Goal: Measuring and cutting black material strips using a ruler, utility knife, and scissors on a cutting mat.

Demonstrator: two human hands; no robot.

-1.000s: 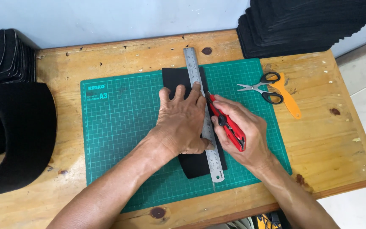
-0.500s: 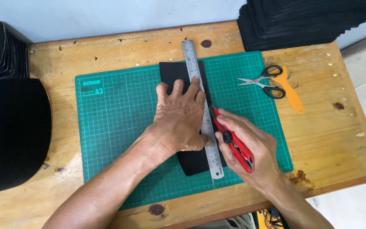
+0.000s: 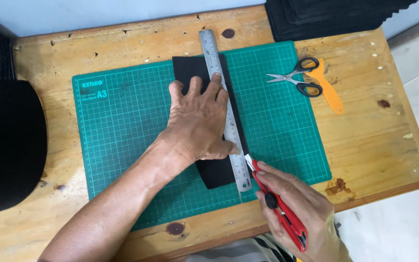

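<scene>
Right hand (image 3: 294, 211) at near edge, fist wrapped around a red utility knife (image 3: 280, 211); blade tip sits just beside the near end of the steel ruler (image 3: 225, 109), on its right edge. Knife body angled down-right toward the table's (image 3: 364, 145) front edge.

Left hand (image 3: 197, 123) flat, palm down, fingers spread, pressing on the ruler and the black sheet (image 3: 190, 70) under it. Fingertips on the ruler's left edge, thumb pointing toward the near end of the ruler.

Ruler runs near-to-far, slightly tilted, over the right part of the black sheet; far end overhangs the green cutting mat (image 3: 122, 131) onto bare wood. Sheet lies mid-mat, long axis along the ruler.

Right of the mat's far corner: scissors (image 3: 297, 80) with black handles, touching an orange flat tool (image 3: 328, 87), half on the mat, half on the table.

Left edge: big black rolled material (image 3: 6, 145). Far right corner: stack of black sheets (image 3: 326, 17).
</scene>
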